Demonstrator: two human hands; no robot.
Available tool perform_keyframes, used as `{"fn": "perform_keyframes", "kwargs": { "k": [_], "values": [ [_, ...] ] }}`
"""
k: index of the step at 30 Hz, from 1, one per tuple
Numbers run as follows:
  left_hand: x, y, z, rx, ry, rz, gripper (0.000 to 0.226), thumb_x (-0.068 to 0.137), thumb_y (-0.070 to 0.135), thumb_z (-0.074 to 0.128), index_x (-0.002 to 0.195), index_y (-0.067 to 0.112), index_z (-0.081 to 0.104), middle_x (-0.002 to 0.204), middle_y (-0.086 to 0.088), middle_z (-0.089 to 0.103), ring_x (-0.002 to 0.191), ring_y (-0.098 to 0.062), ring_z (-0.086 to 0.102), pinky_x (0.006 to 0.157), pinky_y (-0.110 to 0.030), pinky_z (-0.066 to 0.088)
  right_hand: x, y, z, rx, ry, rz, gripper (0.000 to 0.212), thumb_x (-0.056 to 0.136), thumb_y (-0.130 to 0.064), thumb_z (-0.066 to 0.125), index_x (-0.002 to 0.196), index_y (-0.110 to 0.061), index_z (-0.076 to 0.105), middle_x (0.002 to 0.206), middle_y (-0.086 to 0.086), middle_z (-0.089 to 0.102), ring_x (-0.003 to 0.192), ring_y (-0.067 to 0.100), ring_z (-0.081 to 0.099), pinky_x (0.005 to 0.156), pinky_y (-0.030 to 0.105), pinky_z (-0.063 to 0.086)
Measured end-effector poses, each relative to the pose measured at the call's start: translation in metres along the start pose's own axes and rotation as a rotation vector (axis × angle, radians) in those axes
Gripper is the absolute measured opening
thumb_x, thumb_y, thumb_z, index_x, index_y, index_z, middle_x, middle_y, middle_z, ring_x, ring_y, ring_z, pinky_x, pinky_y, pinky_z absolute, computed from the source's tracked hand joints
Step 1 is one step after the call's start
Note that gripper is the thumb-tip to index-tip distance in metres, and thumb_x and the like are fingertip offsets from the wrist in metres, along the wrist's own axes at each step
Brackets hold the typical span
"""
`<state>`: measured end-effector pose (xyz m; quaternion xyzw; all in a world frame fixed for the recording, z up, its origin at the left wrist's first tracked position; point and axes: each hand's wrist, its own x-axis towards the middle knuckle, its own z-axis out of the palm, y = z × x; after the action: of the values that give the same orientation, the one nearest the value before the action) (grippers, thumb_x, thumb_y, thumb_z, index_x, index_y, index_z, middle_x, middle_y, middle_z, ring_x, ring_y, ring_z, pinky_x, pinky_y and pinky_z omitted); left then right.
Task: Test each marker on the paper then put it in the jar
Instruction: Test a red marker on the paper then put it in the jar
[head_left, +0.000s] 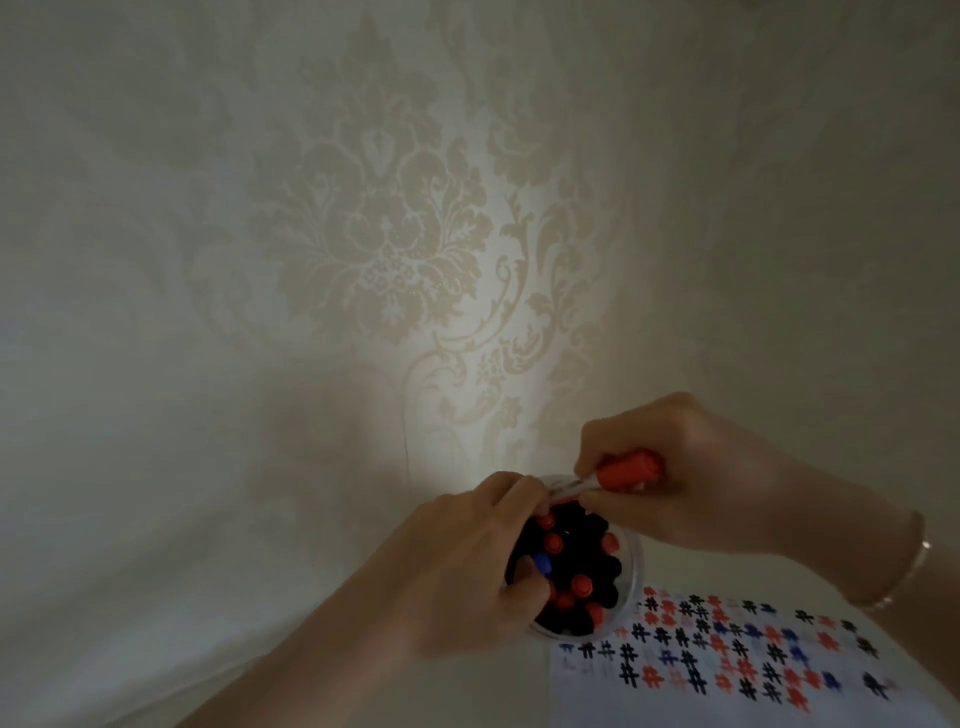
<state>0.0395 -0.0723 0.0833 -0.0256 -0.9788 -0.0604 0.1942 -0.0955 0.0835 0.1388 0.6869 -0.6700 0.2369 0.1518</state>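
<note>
Two hands: both work directly above the jar, meeting over its far rim.
Jar (636, 577): clear and round, standing on the tabletop, packed with upright markers whose black, red and blue caps (553, 543) show from above.
Left hand (467, 566): curled over the jar's near-left side, its fingers bent round the pale barrel end of the red marker; the thumb lies down among the caps.
Right hand (675, 483): just beyond the jar, fingers closed round the red cap end of the marker.
Red marker (628, 470): held level between the two hands, above the jar's far rim; whether the cap is seated or being pulled I cannot tell.
Bracelet (906, 571): thin and pale, on the right wrist, to the right of the jar.
Paper (727, 670): white sheet lying flat just right of and nearer than the jar, its edge close to the jar's base, covered with rows of small hash marks in black, red and blue.
Tabletop (156, 597): pale and plain, dim to the left of the jar.
Wall (384, 234): cream wallpaper with a large damask flower pattern, rising behind the jar, lit brightest in a patch just above the hands and dark toward the edges.
</note>
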Motion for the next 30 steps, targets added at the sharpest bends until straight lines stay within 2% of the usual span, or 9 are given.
{"fn": "perform_keyframes", "kwargs": {
  "k": [3,6,9,13,15,22,25,27,30],
  "values": [
    [-0.004,-0.001,0.001,-0.015,-0.019,0.045,0.036,0.082,0.041,0.043,0.116,0.034,0.033,0.094,0.023,0.038,0.058,-0.003,0.046,0.052,-0.011,0.029,-0.011,-0.002,0.006,0.021,0.039,-0.064,0.017,0.077,-0.012,0.064,0.061,-0.011,0.056,0.048,-0.004,0.047,0.04,0.011,0.043,0.039,0.025,0.034],
    [-0.006,-0.005,0.001,-0.114,-0.012,-0.017,0.038,0.078,0.043,0.046,0.108,0.037,0.023,0.089,0.016,0.06,0.059,-0.008,0.057,0.049,-0.018,0.044,-0.02,-0.002,0.013,0.072,0.101,-0.048,0.02,0.078,-0.01,0.064,0.06,-0.008,0.055,0.049,-0.003,0.05,0.039,0.011,0.045,0.037,0.025,0.033],
    [-0.003,-0.005,0.001,-0.221,0.023,-0.085,0.034,0.081,0.033,0.047,0.106,0.037,0.024,0.1,0.011,0.068,0.061,-0.009,0.062,0.05,-0.02,0.048,-0.027,-0.003,0.016,0.084,0.129,-0.026,0.019,0.077,-0.007,0.065,0.06,-0.007,0.056,0.05,-0.002,0.052,0.04,0.012,0.046,0.037,0.027,0.033],
    [0.006,-0.001,-0.001,-0.336,0.069,-0.228,0.041,0.089,0.017,0.048,0.12,0.038,0.032,0.116,0.023,0.058,0.104,-0.002,0.06,0.086,-0.026,0.053,-0.028,-0.004,0.024,0.022,0.101,-0.021,0.022,0.082,-0.012,0.06,0.061,-0.01,0.051,0.053,-0.008,0.046,0.04,0.01,0.041,0.036,0.028,0.033],
    [0.011,0.003,-0.001,-0.309,0.067,-0.246,0.043,0.091,0.017,0.046,0.126,0.041,0.037,0.117,0.024,0.056,0.11,0.0,0.055,0.094,-0.026,0.049,-0.026,-0.006,0.031,0.042,0.15,0.056,0.022,0.082,-0.015,0.059,0.062,-0.01,0.052,0.051,-0.006,0.047,0.04,0.012,0.042,0.036,0.027,0.035],
    [0.018,0.01,-0.001,-0.049,0.007,-0.268,0.027,0.096,0.034,0.042,0.12,0.041,0.052,0.106,0.017,0.048,0.091,-0.005,0.054,0.08,-0.026,0.046,-0.01,-0.013,0.021,0.324,0.128,0.457,0.019,0.078,-0.016,0.074,0.066,-0.008,0.061,0.055,-0.001,0.058,0.047,0.005,0.053,0.044,0.015,0.042],
    [0.023,0.009,-0.001,-0.194,-0.082,-0.352,0.016,0.098,0.025,0.042,0.109,0.036,0.047,0.1,0.01,0.051,0.083,-0.008,0.053,0.069,-0.023,0.045,-0.003,-0.018,0.008,0.269,-0.041,0.411,0.012,0.081,-0.013,0.069,0.07,-0.011,0.062,0.061,0.0,0.059,0.052,0.009,0.059,0.05,0.023,0.052],
    [0.027,0.009,-0.001,-0.29,-0.145,-0.388,0.016,0.1,0.021,0.037,0.107,0.033,0.044,0.09,0.004,0.058,0.071,-0.012,0.058,0.058,-0.025,0.046,0.001,-0.02,0.003,0.145,-0.133,0.332,0.024,0.082,-0.01,0.065,0.064,-0.025,0.058,0.056,-0.006,0.053,0.053,0.006,0.054,0.05,0.019,0.045],
    [0.029,0.011,0.0,-0.298,-0.168,-0.397,0.027,0.1,0.019,0.032,0.117,0.036,0.044,0.092,-0.001,0.064,0.071,-0.016,0.062,0.065,-0.032,0.052,0.0,-0.02,-0.004,-0.094,-0.161,0.132,0.044,0.08,-0.013,0.065,0.056,-0.039,0.039,0.048,-0.013,0.042,0.053,0.005,0.05,0.049,0.016,0.036]
  ]
}}
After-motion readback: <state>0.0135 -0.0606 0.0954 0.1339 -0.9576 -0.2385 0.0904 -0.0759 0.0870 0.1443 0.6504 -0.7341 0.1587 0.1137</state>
